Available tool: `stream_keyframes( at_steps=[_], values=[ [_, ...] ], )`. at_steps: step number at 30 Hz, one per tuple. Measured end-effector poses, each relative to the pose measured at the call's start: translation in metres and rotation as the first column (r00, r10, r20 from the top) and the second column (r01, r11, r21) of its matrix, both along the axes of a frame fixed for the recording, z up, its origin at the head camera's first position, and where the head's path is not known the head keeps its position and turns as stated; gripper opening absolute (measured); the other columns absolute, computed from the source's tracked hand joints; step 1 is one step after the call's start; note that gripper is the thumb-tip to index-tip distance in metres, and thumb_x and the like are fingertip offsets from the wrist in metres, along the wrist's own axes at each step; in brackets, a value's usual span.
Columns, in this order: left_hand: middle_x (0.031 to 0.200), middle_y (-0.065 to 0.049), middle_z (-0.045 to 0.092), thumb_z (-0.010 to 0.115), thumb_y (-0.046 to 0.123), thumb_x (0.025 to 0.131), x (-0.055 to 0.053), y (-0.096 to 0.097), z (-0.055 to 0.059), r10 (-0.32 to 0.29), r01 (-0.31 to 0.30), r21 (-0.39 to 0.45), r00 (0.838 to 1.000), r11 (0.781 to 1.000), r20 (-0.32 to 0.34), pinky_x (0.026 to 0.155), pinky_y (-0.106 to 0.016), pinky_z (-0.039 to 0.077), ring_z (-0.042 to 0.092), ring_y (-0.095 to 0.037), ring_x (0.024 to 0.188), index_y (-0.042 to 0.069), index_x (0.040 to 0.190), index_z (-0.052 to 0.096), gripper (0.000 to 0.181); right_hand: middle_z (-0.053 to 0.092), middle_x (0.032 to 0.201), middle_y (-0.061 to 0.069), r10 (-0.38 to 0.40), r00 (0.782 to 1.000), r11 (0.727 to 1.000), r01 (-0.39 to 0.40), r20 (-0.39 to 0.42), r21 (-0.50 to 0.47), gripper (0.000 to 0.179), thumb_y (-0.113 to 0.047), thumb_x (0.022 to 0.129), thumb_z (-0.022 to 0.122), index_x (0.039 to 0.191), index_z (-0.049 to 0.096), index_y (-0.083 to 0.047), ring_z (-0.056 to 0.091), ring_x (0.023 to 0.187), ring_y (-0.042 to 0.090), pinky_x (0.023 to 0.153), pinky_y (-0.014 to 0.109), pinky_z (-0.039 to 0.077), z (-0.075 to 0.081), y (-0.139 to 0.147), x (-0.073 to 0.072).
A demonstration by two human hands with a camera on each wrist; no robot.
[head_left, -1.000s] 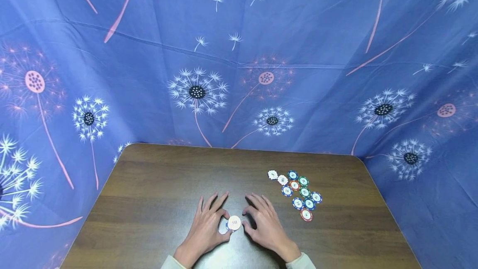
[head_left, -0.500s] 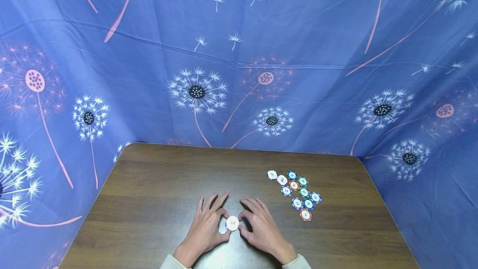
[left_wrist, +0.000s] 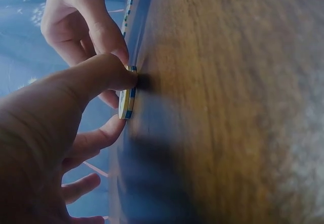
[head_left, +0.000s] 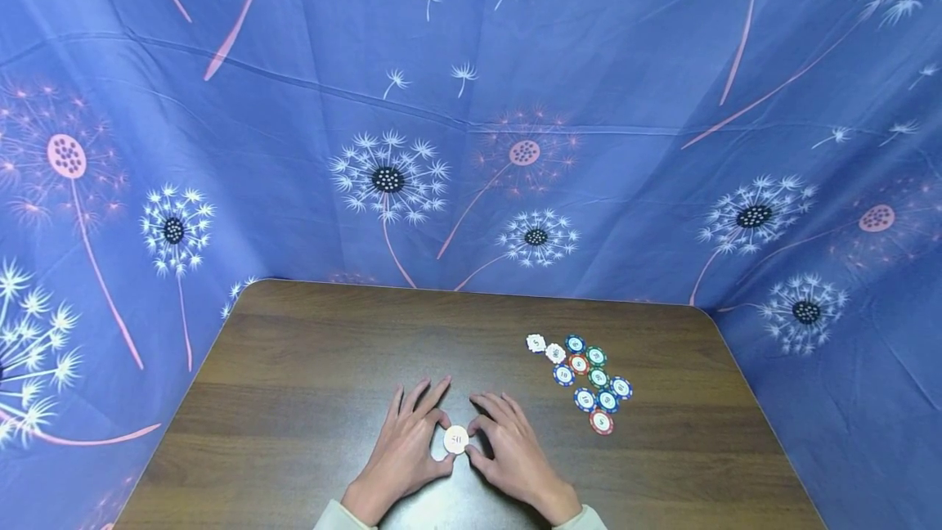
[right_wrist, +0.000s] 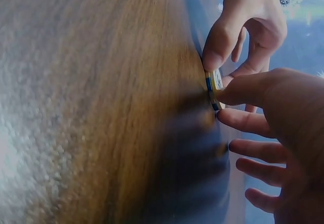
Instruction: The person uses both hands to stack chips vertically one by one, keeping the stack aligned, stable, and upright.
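Near the front of the wooden table, a cream poker chip [head_left: 456, 439] marked 50 lies stacked on a blue-and-white poker chip [right_wrist: 209, 84], whose edge shows in both wrist views. My left hand [head_left: 403, 450] pinches the left side of this small stack between thumb and index finger. From the right, the thumb and index finger of my right hand [head_left: 513, 452] hold the opposite side. The other fingers of both hands are spread forward over the table. In the head view the top chip covers the lower one.
Several loose chips lie flat to the right of my right hand, among them a red chip [head_left: 601, 421], a green chip [head_left: 595, 356], a blue chip [head_left: 585, 400] and a white chip [head_left: 536, 343]. A blue dandelion-print cloth [head_left: 471, 105] hangs behind the table [head_left: 331, 334].
My right hand has moved left until its thumb and index finger meet the stack. The cream chip has shifted slightly left, squarely over the blue-and-white one. The left hand has stayed put.
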State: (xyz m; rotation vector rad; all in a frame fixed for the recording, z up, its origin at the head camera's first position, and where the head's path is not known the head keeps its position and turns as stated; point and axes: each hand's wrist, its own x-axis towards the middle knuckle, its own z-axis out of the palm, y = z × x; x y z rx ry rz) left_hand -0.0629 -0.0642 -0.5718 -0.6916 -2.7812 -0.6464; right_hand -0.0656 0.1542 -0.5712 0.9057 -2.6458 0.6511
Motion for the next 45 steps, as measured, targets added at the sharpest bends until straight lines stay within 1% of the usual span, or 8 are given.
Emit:
stream_keyframes(
  at_steps=[8,18,23,27,30,33,41,45],
  values=[
    [0.165,-0.006,0.050,0.090,0.041,0.069,0.000,0.002,-0.001,0.013,-0.012,-0.017,0.998,1.000,0.055,0.119,-0.074,0.032,0.045,-0.040,0.150,0.021,0.091,0.073,0.035,0.070,0.135,0.018,-0.015,1.000,1.000,0.015,-0.005,-0.003,0.025,-0.021,0.075,0.090,0.090,0.072,-0.016,0.063,0.130,0.038,0.110,0.067,0.047,-0.001,-0.002,0.003],
    [0.159,-0.008,0.057,0.090,0.036,0.064,0.005,0.004,-0.002,0.010,-0.010,-0.010,0.999,1.000,-0.043,0.115,-0.074,0.036,0.052,-0.039,0.144,0.019,0.088,0.070,0.035,0.071,0.133,0.018,-0.075,0.997,0.996,0.074,-0.008,-0.052,0.031,-0.020,0.074,0.092,0.098,0.074,-0.014,0.064,0.126,0.040,0.108,0.067,0.046,0.002,0.010,0.005],
    [0.161,-0.008,0.055,0.090,0.036,0.065,0.005,0.003,-0.003,0.018,-0.018,-0.008,0.999,1.000,-0.034,0.117,-0.074,0.035,0.051,-0.038,0.146,0.019,0.089,0.070,0.036,0.069,0.134,0.020,-0.114,0.993,0.992,0.114,-0.001,-0.062,0.030,-0.017,0.076,0.090,0.101,0.075,-0.012,0.063,0.127,0.044,0.109,0.068,0.044,0.003,0.025,0.004],
    [0.161,-0.008,0.055,0.091,0.036,0.065,0.005,0.003,-0.003,0.020,-0.020,-0.004,0.999,1.000,-0.025,0.118,-0.074,0.034,0.050,-0.038,0.147,0.019,0.089,0.070,0.036,0.069,0.133,0.022,-0.165,0.986,0.984,0.164,-0.024,-0.065,0.031,-0.015,0.074,0.091,0.101,0.075,-0.010,0.063,0.126,0.047,0.110,0.066,0.041,0.002,0.045,0.003],
    [0.161,-0.009,0.055,0.091,0.036,0.066,0.004,0.004,-0.003,0.016,-0.016,-0.002,1.000,1.000,-0.024,0.118,-0.074,0.034,0.050,-0.038,0.147,0.019,0.089,0.069,0.036,0.070,0.131,0.023,-0.233,0.971,0.971,0.229,-0.048,-0.074,0.033,-0.013,0.072,0.092,0.101,0.075,-0.009,0.064,0.124,0.048,0.108,0.065,0.044,0.003,0.068,0.002],
    [0.161,-0.009,0.055,0.091,0.036,0.066,0.003,0.005,-0.004,0.013,-0.013,-0.004,0.999,1.000,-0.031,0.117,-0.075,0.034,0.051,-0.038,0.147,0.020,0.089,0.069,0.036,0.070,0.130,0.023,-0.313,0.948,0.948,0.308,-0.055,-0.079,0.033,-0.012,0.071,0.093,0.100,0.076,-0.008,0.064,0.122,0.048,0.103,0.064,0.046,0.005,0.095,0.001],
    [0.162,-0.009,0.054,0.092,0.037,0.066,0.002,0.005,-0.004,0.013,-0.013,0.007,1.000,1.000,-0.003,0.118,-0.075,0.033,0.049,-0.038,0.148,0.020,0.088,0.070,0.035,0.067,0.110,0.017,-0.483,0.872,0.876,0.479,-0.081,-0.064,0.034,-0.012,0.068,0.094,0.097,0.077,-0.005,0.064,0.104,0.042,0.092,0.059,0.048,0.008,0.151,0.013],
    [0.162,-0.009,0.053,0.092,0.035,0.067,0.002,0.004,-0.004,0.011,-0.011,0.021,1.000,1.000,0.015,0.118,-0.075,0.032,0.048,-0.038,0.149,0.020,0.088,0.070,0.034,0.065,0.108,0.018,-0.548,0.833,0.836,0.547,-0.070,-0.042,0.033,-0.017,0.069,0.094,0.094,0.076,-0.005,0.063,0.100,0.044,0.089,0.062,0.048,0.013,0.170,0.014]
  ],
)
